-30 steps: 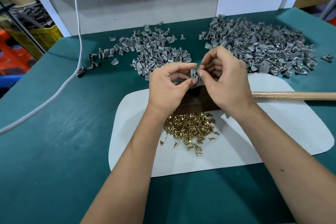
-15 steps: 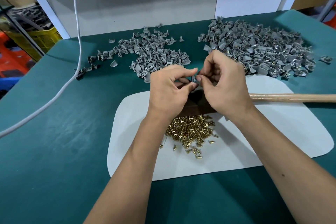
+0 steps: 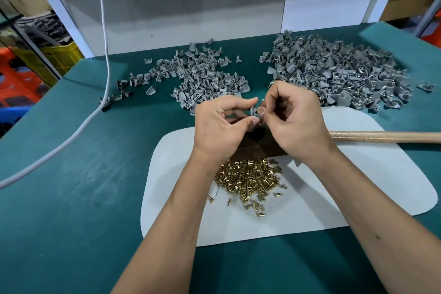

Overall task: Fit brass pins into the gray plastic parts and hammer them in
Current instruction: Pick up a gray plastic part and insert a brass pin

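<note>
Both hands met above a white mat [image 3: 358, 174] on the green tabletop [image 3: 71, 198]. The left hand [image 3: 219, 126] pinched a small gray part [image 3: 253, 110] between thumb and forefinger, while the right hand [image 3: 293, 119] pressed fingertips against it (any pin there was too small to tell). Brass pins [image 3: 248, 179] lay heaped on the mat below the wrists. A wooden handle [image 3: 386, 137] lay to the right, and two piles of gray parts [image 3: 334, 71] sat behind.

No text, label, brand, number or sign can be read anywhere in this view
</note>
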Tool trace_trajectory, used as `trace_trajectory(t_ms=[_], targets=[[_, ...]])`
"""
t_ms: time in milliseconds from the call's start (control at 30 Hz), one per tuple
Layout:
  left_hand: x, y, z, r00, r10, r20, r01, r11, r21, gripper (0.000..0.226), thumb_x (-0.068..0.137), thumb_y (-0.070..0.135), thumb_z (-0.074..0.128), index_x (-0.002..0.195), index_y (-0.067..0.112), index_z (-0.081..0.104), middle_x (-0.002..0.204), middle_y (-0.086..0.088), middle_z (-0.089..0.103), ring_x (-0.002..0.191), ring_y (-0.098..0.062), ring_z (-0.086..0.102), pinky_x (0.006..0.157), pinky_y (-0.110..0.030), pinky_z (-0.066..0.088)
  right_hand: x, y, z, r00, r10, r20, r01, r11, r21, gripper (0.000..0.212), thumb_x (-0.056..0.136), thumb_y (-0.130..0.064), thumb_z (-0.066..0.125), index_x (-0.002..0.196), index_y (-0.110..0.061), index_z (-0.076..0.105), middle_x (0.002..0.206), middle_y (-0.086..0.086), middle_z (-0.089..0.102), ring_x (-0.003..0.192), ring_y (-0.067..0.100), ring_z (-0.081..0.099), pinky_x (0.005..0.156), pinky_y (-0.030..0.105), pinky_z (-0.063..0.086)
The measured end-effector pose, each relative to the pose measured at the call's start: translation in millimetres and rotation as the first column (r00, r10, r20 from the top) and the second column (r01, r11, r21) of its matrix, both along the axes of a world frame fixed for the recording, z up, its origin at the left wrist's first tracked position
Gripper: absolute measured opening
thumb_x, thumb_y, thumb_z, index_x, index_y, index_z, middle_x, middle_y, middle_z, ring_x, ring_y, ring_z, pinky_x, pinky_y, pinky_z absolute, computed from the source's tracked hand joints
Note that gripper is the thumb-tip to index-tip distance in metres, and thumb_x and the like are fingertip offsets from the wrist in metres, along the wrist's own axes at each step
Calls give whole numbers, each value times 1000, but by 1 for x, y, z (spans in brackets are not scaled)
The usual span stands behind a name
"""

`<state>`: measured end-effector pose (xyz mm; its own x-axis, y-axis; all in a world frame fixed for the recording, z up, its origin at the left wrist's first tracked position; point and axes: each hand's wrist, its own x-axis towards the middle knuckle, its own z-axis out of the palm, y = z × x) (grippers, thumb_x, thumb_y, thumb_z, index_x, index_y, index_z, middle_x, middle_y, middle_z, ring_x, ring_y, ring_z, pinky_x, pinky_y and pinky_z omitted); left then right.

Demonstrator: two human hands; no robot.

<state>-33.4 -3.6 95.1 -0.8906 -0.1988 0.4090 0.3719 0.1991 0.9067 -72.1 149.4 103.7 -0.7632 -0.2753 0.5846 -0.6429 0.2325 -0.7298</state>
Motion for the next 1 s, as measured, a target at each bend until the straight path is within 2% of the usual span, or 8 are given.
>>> trace_trajectory(t_ms=[100, 200, 333, 433, 533, 633, 800, 1000], targets=[[-2, 3, -2, 1000, 17, -10, -18, 998, -54, 38, 74, -15, 81, 103, 8, 76, 88, -10, 73, 73, -30, 69, 75, -36, 63, -2, 1, 0, 1000, -18, -11, 18, 999, 32, 36, 77, 12, 65, 73, -22, 53, 70, -8, 60, 66, 20, 63, 62, 46, 55], [-3, 3, -4, 1000, 13, -15, -15, 997, -82, 35, 76, -13, 81, 103, 8, 77, 91, -9, 72, 78, -36, 70, 77, -38, 64, -2, 3, 0, 999, -29, -19, 31, 997, 76, 26, 81, 7, 67, 82, -17, 58, 75, -5, 64, 68, 16, 66, 65, 43, 58], [-4, -2, -4, 999, -18, 40, 19, 1000, -14, 36, 78, -11, 80, 105, 12, 76, 93, -10, 76, 78, -21, 71, 80, -37, 62, -4, 8, 3, 999, 44, 15, -45, 997, 67, 19, 88, 4, 64, 99, -11, 62, 86, 0, 69, 85, 17, 71, 76, 39, 61], [-4, -4, -4, 997, -45, 62, 41, 997, 62, 35, 78, -10, 80, 108, 8, 75, 95, -12, 77, 81, -20, 71, 84, -43, 63, -6, 12, 4, 997, 72, 32, -74, 995, 64, 25, 87, 5, 66, 104, -13, 65, 89, -1, 71, 90, 16, 72, 79, 34, 62], [-3, -5, -3, 994, -82, 76, 75, 992, 99, 37, 79, -11, 79, 109, 9, 74, 93, -6, 77, 82, -21, 71, 85, -42, 63, -6, 12, 2, 998, 63, -10, -62, 993, 101, 22, 86, 3, 71, 101, -13, 70, 88, -6, 71, 85, 13, 73, 74, 33, 63], [-3, -6, -4, 989, -120, 88, 110, 988, 112, 36, 82, -10, 77, 115, 4, 72, 96, -13, 77, 84, -24, 71, 87, -43, 62, -7, 13, 2, 999, 26, -48, -19, 991, 130, 14, 88, -4, 73, 97, -15, 75, 86, -8, 73, 79, 10, 73, 70, 35, 63], [-2, -6, 0, 986, -146, 82, 132, 979, 157, 23, 95, -2, 65, 117, 5, 71, 92, -15, 76, 75, -22, 73, 75, -33, 64, -6, 13, 9, 974, -22, -224, 68, 978, 196, 8, 88, -7, 75, 94, -13, 78, 89, -6, 71, 88, 3, 65, 82, 18, 49], [-2, -7, 1, 983, -157, 100, 134, 969, 209, 23, 98, 2, 62, 120, 1, 70, 97, -14, 75, 81, -24, 74, 81, -35, 63, -3, 8, 9, 978, -73, -196, 113, 972, 205, 3, 91, -7, 72, 94, -8, 73, 89, -2, 68, 85, 9, 61, 80, 18, 48]])
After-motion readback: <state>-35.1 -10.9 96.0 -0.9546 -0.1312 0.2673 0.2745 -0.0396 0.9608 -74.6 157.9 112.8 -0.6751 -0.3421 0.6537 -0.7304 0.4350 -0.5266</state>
